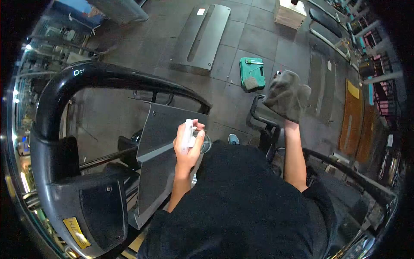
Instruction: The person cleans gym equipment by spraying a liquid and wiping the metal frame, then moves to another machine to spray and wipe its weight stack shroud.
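Note:
My left hand [186, 149] is wrapped round a spray bottle with a white trigger head [187, 137]. The bottle's clear body [207, 142] shows partly beyond my thumb, beside a dark grey panel [161, 129] of the gym machine. On the right my arm reaches forward, and a grey cloth [288, 96] hangs over my right hand [292, 125]. Only the heel of that hand and the wrist show; the fingers are hidden under the cloth, which is slightly blurred.
A thick black machine frame [116, 77] curves round my left side. On the tiled floor ahead lie a green tool case [252, 69] and a long grey cover [220, 32]. A wooden box [290, 16] stands farther back; brown boards [351, 125] lie at the right.

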Available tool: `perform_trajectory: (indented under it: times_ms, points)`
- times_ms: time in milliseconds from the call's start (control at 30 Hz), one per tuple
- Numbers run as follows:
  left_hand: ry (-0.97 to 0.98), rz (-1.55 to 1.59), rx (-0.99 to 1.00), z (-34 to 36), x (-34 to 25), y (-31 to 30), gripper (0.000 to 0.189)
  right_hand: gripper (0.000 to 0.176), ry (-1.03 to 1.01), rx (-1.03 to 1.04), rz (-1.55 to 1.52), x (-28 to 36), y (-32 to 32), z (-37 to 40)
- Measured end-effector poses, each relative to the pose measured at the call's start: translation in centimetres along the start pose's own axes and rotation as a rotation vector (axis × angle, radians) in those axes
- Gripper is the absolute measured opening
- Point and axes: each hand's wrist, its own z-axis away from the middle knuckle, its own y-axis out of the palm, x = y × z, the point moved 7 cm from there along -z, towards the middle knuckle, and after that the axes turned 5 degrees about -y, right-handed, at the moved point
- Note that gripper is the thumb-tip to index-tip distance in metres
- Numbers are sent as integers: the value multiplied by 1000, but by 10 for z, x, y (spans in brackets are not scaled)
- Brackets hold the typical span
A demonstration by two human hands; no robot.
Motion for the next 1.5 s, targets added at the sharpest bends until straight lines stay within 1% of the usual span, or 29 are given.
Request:
perform_trajectory:
  times_ms: [67, 167, 267, 333, 400, 467, 500, 567, 600, 667, 700, 767, 833, 867, 900, 933, 967, 1000, 1033, 1133, 1167, 1200, 1233, 1300, 1333, 1367, 1400, 1433, 1500]
  points:
    - [30, 8, -18, -8, -5, 5, 37, 45, 61, 53, -17, -20, 25, -15]
    - [39, -7, -33, -17, 5, 8, 37, 45, 149, 112, -44, -56, 59, -25]
    - [19, -14, -47, -22, 45, 6, 37, 46, 223, 182, -45, -108, 85, -25]
    - [-44, -30, -50, -21, 53, 3, 38, 46, 279, 235, -47, -133, 107, -22]
    - [-25, 2, -70, -20, 61, 5, 38, 47, 321, 306, -33, -154, 132, -20]
    - [17, -22, -99, -17, 51, 8, 39, 45, 292, 435, 36, -164, 159, -21]
    - [45, -36, -114, -19, 47, 6, 39, 45, 347, 478, 31, -173, 170, -26]
    - [62, -145, -161, -28, 32, 13, 37, 51, 453, 784, -166, -178, 217, -38]
    - [107, -145, -225, -26, 22, 13, 36, 51, 528, 832, -167, -184, 243, -29]
    - [145, -150, -321, -9, 4, 6, 35, 50, 73, 855, 164, -163, 297, -10]
    - [140, -143, -356, 4, -3, 2, 35, 50, 94, 906, 148, -159, 321, 2]
    - [56, -141, -452, 2, -11, -12, 34, 51, 319, 1018, -16, -175, 368, 19]
    - [154, -273, -503, 22, -21, -29, 37, 51, 497, 1113, -153, -194, 411, 55]
    - [81, -279, -519, 41, -16, -39, 36, 51, 588, 1160, -213, -205, 428, 79]
    - [65, -294, -587, 71, -15, -40, 36, 51, 675, 1203, -279, -210, 438, 107]
    - [-15, -219, -594, 97, -12, -40, 36, 51, 773, 1256, -352, -214, 455, 133]
    - [-114, -140, -601, 61, -39, -29, 36, 52, 864, 1274, -420, -217, 487, 118]
    - [-80, -174, -709, 71, -30, -56, 37, 52, 958, 1326, -479, -238, 509, 152]
    - [-43, -278, -776, 121, -14, -61, 38, 52, 1043, 1373, -530, -240, 511, 202]
    - [-83, -373, -995, 194, -21, -74, 38, 53, 1314, 1492, -673, -256, 528, 301]
    - [-130, -409, -1096, 212, -23, -60, 33, 53, 1430, 1540, -738, -258, 537, 306]
    - [-219, -452, -1179, 90, -44, -20, 28, 53, 1569, 1539, -818, -273, 567, 217]
    - [-266, -480, -1251, -21, -46, 15, 28, 53, 1696, 1550, -891, -287, 588, 130]
    - [-209, -511, -1508, -134, -83, 24, 24, 54, 1895, 1609, -1040, -307, 641, 46]
    - [-144, -654, -1664, -149, -93, 24, 22, 54, 1958, 1622, -1068, -311, 652, 41]
    - [-236, -438, -1727, -132, -91, 23, 25, 52, 1732, 1521, -641, -337, 641, 60]
    - [-170, -383, -1844, -108, -99, 25, 28, 51, 1462, 1391, -259, -362, 623, 69]
    - [-94, -328, -1950, -91, -109, 27, 32, 51, 1493, 1414, -276, -372, 612, 83]
    - [-169, -367, -2191, -43, -123, 31, 36, 47, 1486, 1669, -285, -385, 584, 128]
